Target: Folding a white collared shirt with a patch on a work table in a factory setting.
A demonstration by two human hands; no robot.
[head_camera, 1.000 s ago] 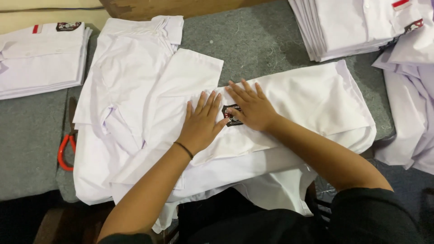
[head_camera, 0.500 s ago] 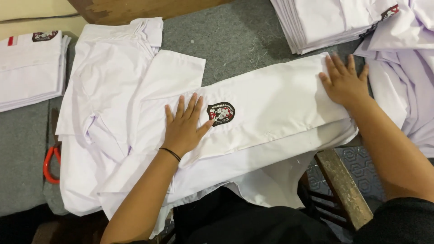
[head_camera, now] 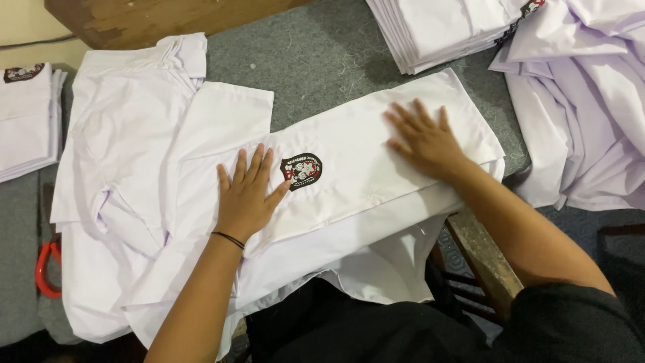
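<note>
A white shirt point(head_camera: 349, 195) lies partly folded across a grey felt-covered table point(head_camera: 316, 60). A dark embroidered badge point(head_camera: 300, 170) shows on the folded panel. My left hand point(head_camera: 245, 195) rests flat on the shirt just left of the badge, fingers spread, with a thin black band at the wrist. My right hand point(head_camera: 423, 141) lies flat on the right part of the same panel, fingers spread. Neither hand grips anything. The shirt's collar point(head_camera: 181, 54) and a short sleeve point(head_camera: 228, 114) lie toward the upper left.
A stack of folded white shirts point(head_camera: 443, 27) sits at the top right, and loose white garments point(head_camera: 584, 107) are piled at the right. Another folded pile point(head_camera: 27, 121) lies at the left edge. Red-handled scissors point(head_camera: 46, 269) rest at the lower left. A wooden bench edge point(head_camera: 480, 255) shows below.
My right hand slid from beside the badge out to the shirt's right end, then back a little toward the middle. My left hand stayed flat beside the badge.
</note>
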